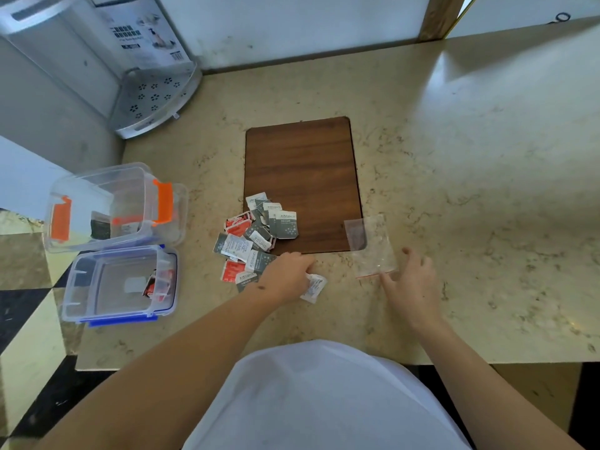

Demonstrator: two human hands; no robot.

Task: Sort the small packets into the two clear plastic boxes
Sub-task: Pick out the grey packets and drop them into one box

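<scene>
Two clear boxes stand at the left of the bench [454, 157]: the orange box [113, 206] and the blue box [120, 284]. One pile of packets [256, 235] lies beside one brown board [302, 177]. The left hand [287, 277] pinches one white packet [313, 287]. The right hand [412, 284], fingers spread, touches one clear bag [373, 248].

Two clear boxes [117, 206], one zip bag [371, 246], two hands [285, 277].
</scene>
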